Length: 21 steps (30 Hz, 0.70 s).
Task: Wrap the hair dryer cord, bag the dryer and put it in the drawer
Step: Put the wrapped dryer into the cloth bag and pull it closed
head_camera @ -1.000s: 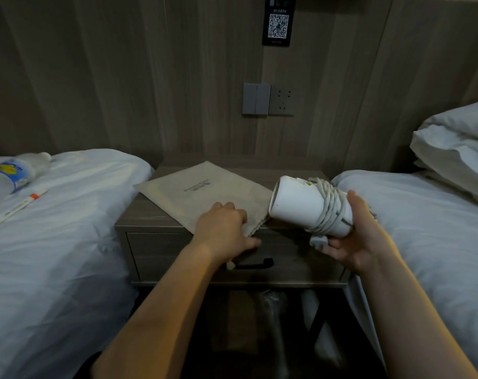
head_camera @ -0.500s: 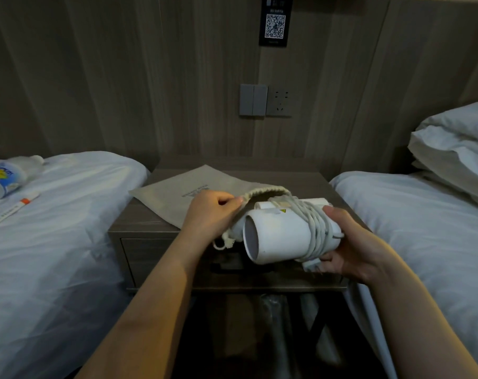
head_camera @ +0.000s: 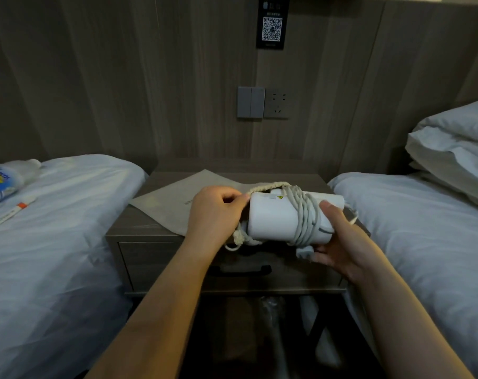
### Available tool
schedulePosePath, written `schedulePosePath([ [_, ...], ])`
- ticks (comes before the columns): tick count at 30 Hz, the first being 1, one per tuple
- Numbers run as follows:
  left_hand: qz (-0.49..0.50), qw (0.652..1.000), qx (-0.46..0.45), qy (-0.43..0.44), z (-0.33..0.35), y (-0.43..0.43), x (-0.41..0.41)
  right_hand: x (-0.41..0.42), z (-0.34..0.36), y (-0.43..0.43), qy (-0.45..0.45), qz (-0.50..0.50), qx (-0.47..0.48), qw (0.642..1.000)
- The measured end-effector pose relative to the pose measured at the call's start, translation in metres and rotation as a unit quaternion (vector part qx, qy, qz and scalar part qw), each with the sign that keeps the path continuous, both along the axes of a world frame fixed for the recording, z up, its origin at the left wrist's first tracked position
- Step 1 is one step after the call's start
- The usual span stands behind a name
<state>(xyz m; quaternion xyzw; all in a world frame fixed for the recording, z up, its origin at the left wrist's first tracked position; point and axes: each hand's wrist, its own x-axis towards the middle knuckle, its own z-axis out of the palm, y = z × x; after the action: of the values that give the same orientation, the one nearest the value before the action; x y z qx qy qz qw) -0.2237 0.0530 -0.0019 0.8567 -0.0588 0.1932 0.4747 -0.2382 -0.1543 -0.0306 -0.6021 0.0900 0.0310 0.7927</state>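
The right hand (head_camera: pixel 344 242) holds the white hair dryer (head_camera: pixel 276 217) from the right end, with the thumb on top and the fingers closed under it. The grey cord (head_camera: pixel 304 214) is wound many times around the body of the dryer, and its plug (head_camera: pixel 304 252) hangs just beside the right fingers. The left hand (head_camera: pixel 214 212) is closed on the mouth of the beige cloth bag (head_camera: pixel 172 198), pinching the rope-like drawstring (head_camera: pixel 265 185) at the left end of the dryer. So the dryer lies between the two hands, its left end touching the open edge of the bag. The rest of the bag lies flat on the top of the nightstand (head_camera: pixel 122 232). Under the hands, the drawer (head_camera: pixel 155 261) with its dark handle (head_camera: pixel 239 270) is closed. A bed (head_camera: pixel 54 242) with white sheets stands on each side.
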Motion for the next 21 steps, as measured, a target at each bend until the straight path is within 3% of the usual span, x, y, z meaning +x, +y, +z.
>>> schedulePosePath([
  [6,0.081,0.993,0.013,-0.089,-0.009,-0.010,0.003,-0.003,0.001,0.007,-0.033,-0.016,-0.091,0.995],
  [12,-0.027,0.984,0.075,-0.159,-0.013,-0.024,-0.001,-0.003,0.000,0.018,-0.034,-0.029,-0.144,0.989],
  [17,-0.118,0.970,0.101,-0.185,-0.007,-0.026,-0.010,-0.005,0.001,0.029,-0.025,-0.084,-0.098,0.991],
  [21,-0.079,0.966,0.170,-0.177,-0.009,-0.031,-0.012,-0.005,0.002,0.034,0.005,-0.145,-0.013,0.989],
])
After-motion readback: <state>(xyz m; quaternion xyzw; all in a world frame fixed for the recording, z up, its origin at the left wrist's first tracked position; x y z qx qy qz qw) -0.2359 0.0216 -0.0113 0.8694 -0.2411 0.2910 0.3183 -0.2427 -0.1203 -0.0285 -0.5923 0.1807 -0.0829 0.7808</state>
